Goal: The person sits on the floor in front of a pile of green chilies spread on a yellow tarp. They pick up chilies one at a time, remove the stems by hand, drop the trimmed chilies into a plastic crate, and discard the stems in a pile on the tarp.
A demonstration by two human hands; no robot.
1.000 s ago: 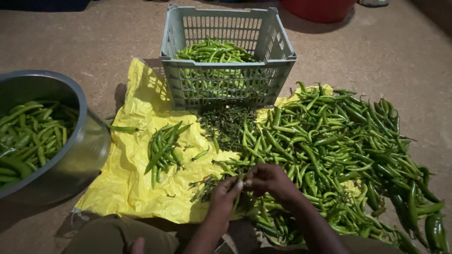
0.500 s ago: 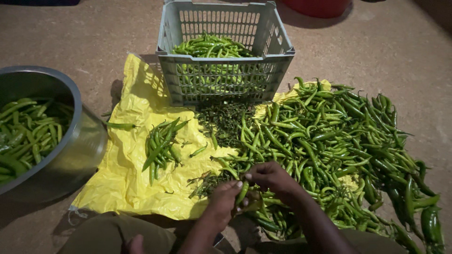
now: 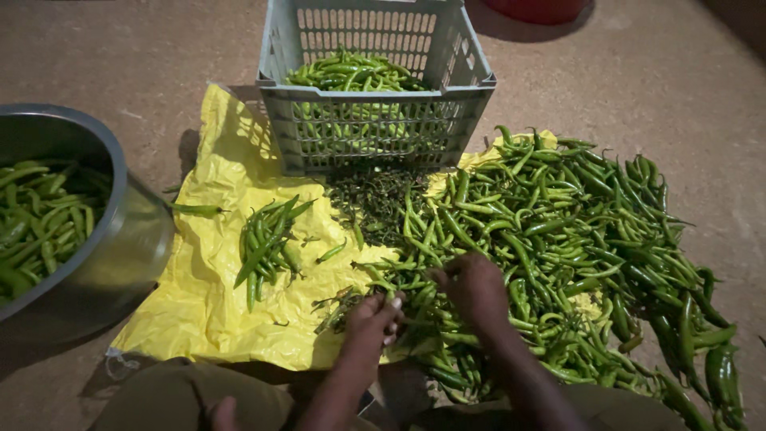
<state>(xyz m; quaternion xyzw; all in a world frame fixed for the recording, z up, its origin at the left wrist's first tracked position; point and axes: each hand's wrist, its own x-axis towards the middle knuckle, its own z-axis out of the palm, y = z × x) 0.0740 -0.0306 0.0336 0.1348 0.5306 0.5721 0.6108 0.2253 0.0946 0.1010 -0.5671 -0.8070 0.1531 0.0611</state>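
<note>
Rough brown concrete floor (image 3: 159, 48), dim light. Crinkled yellow plastic sheet (image 3: 207, 311) spread on it, glossy, edges curled. Big loose heap of green chillies (image 3: 574, 239) covers the sheet's right side, long, thin, curved, shiny; heap runs off frame at lower right. Small separate bunch of chillies (image 3: 267, 239) lies on bare yellow, well apart from the heap. Dark litter of stems (image 3: 375, 199) sits between the bunch and the heap, just in front of the grey plastic crate (image 3: 375, 120), lattice walls, part-filled with chillies, top cut off. Round steel basin (image 3: 120, 231) at left, also holding chillies, cropped by the frame edge.

Left hand (image 3: 371, 319) curled at the heap's near edge, fingers pinched, probably on a chilli, hard to make out. Right hand (image 3: 475, 283) closed knuckles-up on the heap, fingers buried among chillies; grip hidden. Hands near, not touching. Forearms and knees cut off at bottom.
</note>
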